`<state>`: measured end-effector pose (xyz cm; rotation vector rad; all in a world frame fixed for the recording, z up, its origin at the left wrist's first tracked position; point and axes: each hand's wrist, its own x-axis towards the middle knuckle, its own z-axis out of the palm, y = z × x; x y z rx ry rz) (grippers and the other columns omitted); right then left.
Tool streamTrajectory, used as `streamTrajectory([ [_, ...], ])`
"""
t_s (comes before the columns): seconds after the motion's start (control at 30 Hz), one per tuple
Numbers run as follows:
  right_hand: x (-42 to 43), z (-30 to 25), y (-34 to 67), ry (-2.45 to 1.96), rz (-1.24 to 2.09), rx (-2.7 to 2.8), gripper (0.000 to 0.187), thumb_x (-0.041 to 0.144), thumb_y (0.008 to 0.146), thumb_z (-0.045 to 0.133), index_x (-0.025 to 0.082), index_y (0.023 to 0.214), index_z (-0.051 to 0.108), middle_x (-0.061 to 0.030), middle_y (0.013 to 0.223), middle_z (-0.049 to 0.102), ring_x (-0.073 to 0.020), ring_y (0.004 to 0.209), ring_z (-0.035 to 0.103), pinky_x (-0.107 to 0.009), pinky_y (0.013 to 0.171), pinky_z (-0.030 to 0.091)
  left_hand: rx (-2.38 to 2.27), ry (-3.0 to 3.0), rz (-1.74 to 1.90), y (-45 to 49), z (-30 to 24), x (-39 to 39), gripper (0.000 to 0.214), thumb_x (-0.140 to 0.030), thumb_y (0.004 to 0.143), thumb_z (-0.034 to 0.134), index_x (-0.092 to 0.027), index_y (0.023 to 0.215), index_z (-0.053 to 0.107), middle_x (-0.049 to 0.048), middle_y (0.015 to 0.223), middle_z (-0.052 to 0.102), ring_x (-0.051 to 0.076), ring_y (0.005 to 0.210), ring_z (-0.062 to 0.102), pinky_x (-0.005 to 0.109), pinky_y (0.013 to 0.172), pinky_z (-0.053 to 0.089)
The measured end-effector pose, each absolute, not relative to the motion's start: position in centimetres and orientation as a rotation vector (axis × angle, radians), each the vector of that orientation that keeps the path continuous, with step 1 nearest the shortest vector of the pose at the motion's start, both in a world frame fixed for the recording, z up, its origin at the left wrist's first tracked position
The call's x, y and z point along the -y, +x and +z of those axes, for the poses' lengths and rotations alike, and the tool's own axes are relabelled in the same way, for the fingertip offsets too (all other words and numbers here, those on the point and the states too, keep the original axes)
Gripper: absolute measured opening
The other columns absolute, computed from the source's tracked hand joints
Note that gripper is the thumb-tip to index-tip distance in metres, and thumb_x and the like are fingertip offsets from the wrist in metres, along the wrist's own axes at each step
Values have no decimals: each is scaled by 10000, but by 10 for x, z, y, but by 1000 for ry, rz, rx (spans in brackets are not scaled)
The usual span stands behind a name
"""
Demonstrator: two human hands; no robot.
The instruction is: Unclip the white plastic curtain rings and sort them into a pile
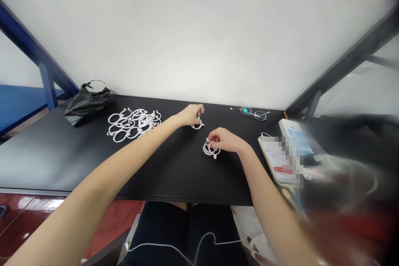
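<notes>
My left hand is over the middle of the black table, its fingers bent. Just under the thumb is a white plastic ring with a small knob, like a shower curtain ring; the fingers appear closed on it, though part of the grip is hidden. Nearer to me and to the right, my right hand pinches a small bunch of similar white rings close to the tabletop. A loose pile of these white rings lies left of my left forearm, several overlapping.
A crumpled black plastic bag sits at the back left. Eyeglasses and a tiny yellow bit lie near the wall. On the right are a phone, a white box and a blurred clear plastic bag. A white cable crosses my lap.
</notes>
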<state>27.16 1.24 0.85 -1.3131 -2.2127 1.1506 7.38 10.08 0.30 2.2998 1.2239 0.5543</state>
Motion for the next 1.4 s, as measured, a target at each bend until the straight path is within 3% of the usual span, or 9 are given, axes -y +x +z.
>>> streamTrajectory([
  [0.13,-16,7,270,-1329,1073,1937,100,266,710,667,173,695,634,27,576,600,-104,502,511,-215,473,395,-1363,1705,1193,59,-11,-69,221,-182,639,655,-179,823,533,9,802,616,113,668,573,240,648,472],
  [0.2,-18,5,266,-1273,1094,1770,169,330,718,686,177,730,613,8,647,642,-119,542,555,-233,503,442,-1325,1404,1308,55,-18,-52,278,-224,644,657,-183,883,521,4,836,609,94,614,559,234,593,464],
  [0.3,-20,-1,257,-1175,1114,1604,232,364,691,721,179,761,601,-18,729,675,-147,620,613,-260,542,496,-1198,1174,1268,56,-21,-34,437,-272,622,723,-194,990,500,12,894,632,95,604,597,250,607,477],
  [0.4,-19,-7,246,-1143,1115,1509,220,341,675,731,181,769,613,-16,722,671,-159,643,633,-269,553,514,-1076,1120,1220,58,-18,-25,512,-336,663,745,-216,1076,468,64,1077,650,115,647,660,299,684,515],
  [0.57,-16,-13,237,-1129,1178,1464,203,312,667,741,178,785,645,-26,748,690,-181,688,663,-314,639,545,-918,1089,1127,59,-15,-18,464,-332,785,622,-232,1205,453,121,1291,604,149,728,694,365,786,537],
  [0.8,-17,-15,236,-1220,1052,1458,199,309,650,776,178,755,668,-27,734,676,-169,676,629,-292,605,512,-847,972,1023,61,-10,-14,487,-295,782,561,-236,1253,451,128,1372,556,168,789,697,388,850,527],
  [1.07,-13,-4,236,-1158,1428,1246,366,334,546,874,163,805,681,-37,765,700,-128,576,597,-206,410,401,-779,994,1043,56,-8,-14,525,-245,759,562,-255,1275,463,99,1394,546,189,904,661,387,880,475],
  [1.23,-9,0,232,-1142,1473,1188,343,340,583,861,173,837,703,-48,875,719,-153,712,658,-246,548,530,-783,1017,1051,55,-4,-13,475,-239,778,564,-234,1247,491,96,1399,540,218,1020,612,394,916,431],
  [1.4,-7,-2,228,-1183,1379,1195,294,373,654,814,181,846,703,-44,826,715,-181,755,671,-270,575,539,-730,978,1068,57,-5,-14,476,-249,772,554,-198,1241,491,123,1405,516,257,1118,569,394,909,435],
])
